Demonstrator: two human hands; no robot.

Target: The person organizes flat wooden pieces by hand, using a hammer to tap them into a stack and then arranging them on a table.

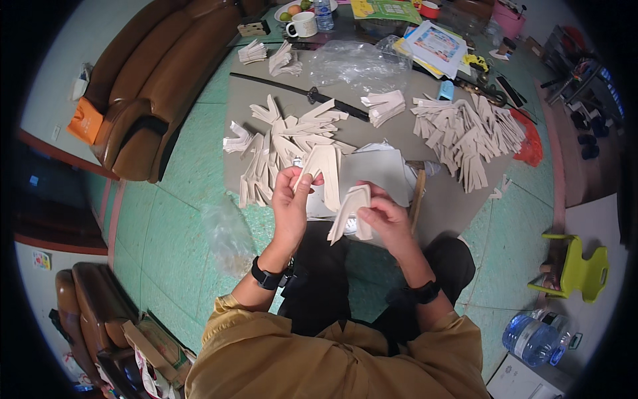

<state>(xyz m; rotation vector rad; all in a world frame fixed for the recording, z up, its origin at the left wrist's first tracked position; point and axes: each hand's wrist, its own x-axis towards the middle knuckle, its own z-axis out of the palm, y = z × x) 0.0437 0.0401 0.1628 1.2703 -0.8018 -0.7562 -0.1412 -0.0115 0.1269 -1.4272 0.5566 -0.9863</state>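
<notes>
My left hand (293,192) grips a V-shaped cream fabric piece (321,162), its two legs pointing down. In my right hand (384,212) is a second V-shaped fabric piece (353,202), held lower and tilted, with a rim along its edge. The two pieces hang close together over the table's near edge. Behind my left hand spreads a loose pile of similar fabric pieces (284,134). A grey board (375,172) lies just beyond my right hand, beside a wooden strip (417,199). Farther right is another heap of these pieces (453,129).
A sheathed sword (299,90) crosses the table behind the left pile. Near it are a small stack of pieces (384,107) and a clear plastic bag (354,62). At the back stand a mug (302,25) and water bottle (324,15). A plastic bag (227,237) lies left on the floor.
</notes>
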